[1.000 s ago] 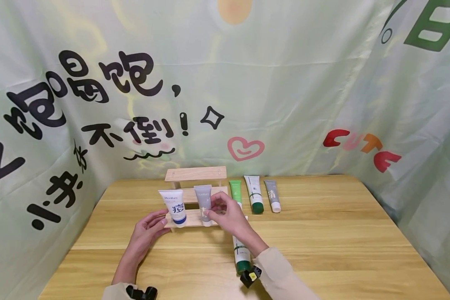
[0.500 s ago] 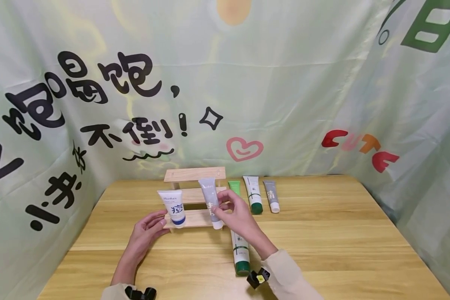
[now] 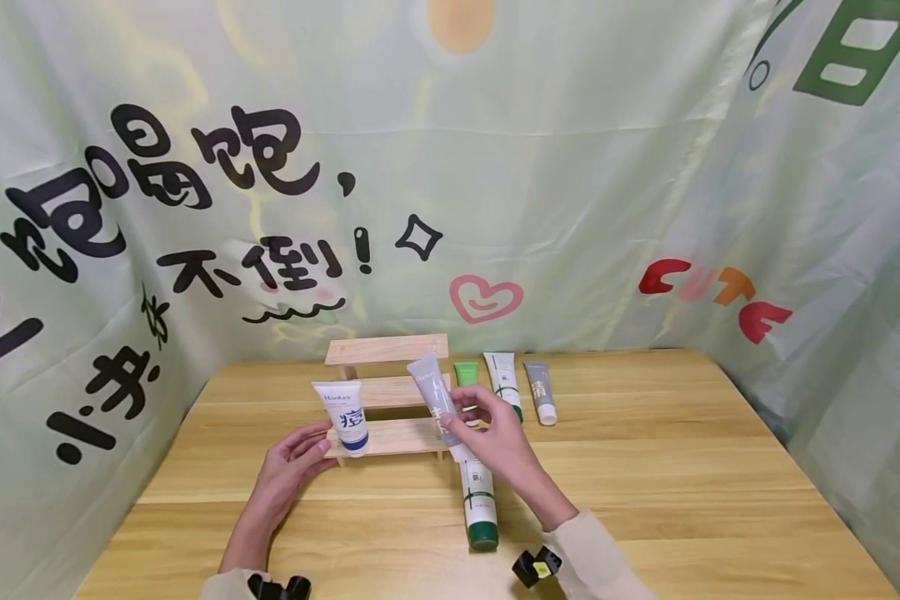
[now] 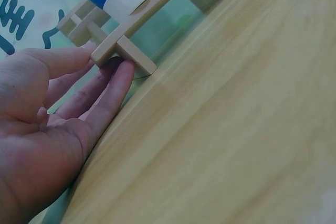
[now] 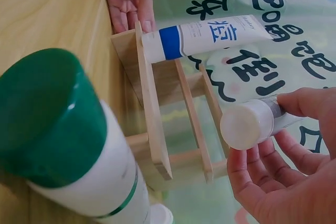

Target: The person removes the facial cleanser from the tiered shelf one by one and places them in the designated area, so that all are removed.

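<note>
A three-step wooden display stand is on the table, and my left hand pinches the left end of its lowest step between thumb and fingers. Upright on that step, near its left end, stands a white tube with a blue band and white cap. My right hand pinches a grey squeeze tube between thumb and fingers, off the stand's right end. This tube leans with its top to the left; its white cap shows in the right wrist view.
Beneath the right hand lies a white tube with a green cap. Right of the stand lie a green tube, another green-capped white tube and a second grey tube. A printed curtain hangs behind the table.
My right hand has taken the grey tube off the lowest step and moved it to the right, tilting it. The left hand has kept its hold on the stand.
</note>
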A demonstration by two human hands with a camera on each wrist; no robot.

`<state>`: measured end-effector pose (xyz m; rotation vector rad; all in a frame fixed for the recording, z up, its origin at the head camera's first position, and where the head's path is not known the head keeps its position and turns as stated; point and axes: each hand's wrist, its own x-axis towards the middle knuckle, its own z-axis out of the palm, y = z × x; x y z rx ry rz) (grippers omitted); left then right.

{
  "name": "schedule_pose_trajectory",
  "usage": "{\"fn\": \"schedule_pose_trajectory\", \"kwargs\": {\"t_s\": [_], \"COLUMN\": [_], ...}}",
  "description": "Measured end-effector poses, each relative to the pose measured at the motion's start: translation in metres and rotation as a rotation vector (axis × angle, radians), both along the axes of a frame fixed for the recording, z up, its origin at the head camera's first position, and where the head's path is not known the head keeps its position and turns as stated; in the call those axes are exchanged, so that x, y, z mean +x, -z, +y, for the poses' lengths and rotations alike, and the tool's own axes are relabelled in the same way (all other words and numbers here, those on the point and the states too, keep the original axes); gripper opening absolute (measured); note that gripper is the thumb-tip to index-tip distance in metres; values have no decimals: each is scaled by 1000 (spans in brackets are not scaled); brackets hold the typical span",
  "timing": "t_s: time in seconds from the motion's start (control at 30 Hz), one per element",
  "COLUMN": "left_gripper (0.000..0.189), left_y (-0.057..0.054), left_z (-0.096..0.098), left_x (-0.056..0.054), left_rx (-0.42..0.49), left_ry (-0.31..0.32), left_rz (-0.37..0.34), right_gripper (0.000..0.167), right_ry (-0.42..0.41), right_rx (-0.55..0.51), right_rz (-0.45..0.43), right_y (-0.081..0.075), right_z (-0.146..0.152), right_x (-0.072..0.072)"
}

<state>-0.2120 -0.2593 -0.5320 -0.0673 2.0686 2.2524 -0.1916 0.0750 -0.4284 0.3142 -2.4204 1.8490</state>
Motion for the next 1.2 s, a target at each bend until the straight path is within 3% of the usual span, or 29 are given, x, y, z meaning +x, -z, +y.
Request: {"fn": "schedule_pose_trajectory", "kwargs": {"t_s": [0.33, 1.2], "left_gripper": [53, 55], "left_y": [-2, 0], "left_z": [0, 0], "left_x": [-1, 1], "left_rx": [16, 12], "left_ry": [17, 5], "left_rz": [19, 6], "right_gripper": [30, 35], "right_ry": [14, 45], "right_rx": [-51, 16], "right_rz": [-22, -52], "right_y": [5, 16], "right_z": [16, 58], "right_x": [8, 26]}}
